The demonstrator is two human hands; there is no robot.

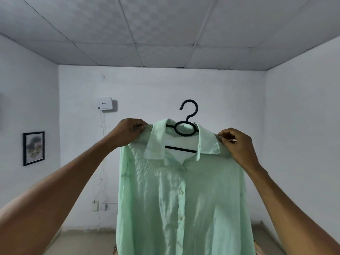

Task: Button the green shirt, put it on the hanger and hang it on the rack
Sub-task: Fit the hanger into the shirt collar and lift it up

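There was one green shirt (184,190) on one black hanger (185,126). Two hands held it, the left hand (131,130) and the right hand (236,144). One picture (33,148) hung on the wall.

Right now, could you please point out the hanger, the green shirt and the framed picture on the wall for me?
hanger (189,107), head view, on its black hook.
green shirt (156,199), head view, on the front panel.
framed picture (33,148), head view, on the middle of the print.

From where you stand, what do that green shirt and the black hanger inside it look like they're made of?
The green shirt looks like thin woven fabric, maybe cotton or a light blend: it is matte, finely creased and faintly see-through. The black hanger looks like moulded plastic: thick, rounded, dull, with a one-piece hook, though coated metal cannot be ruled out.
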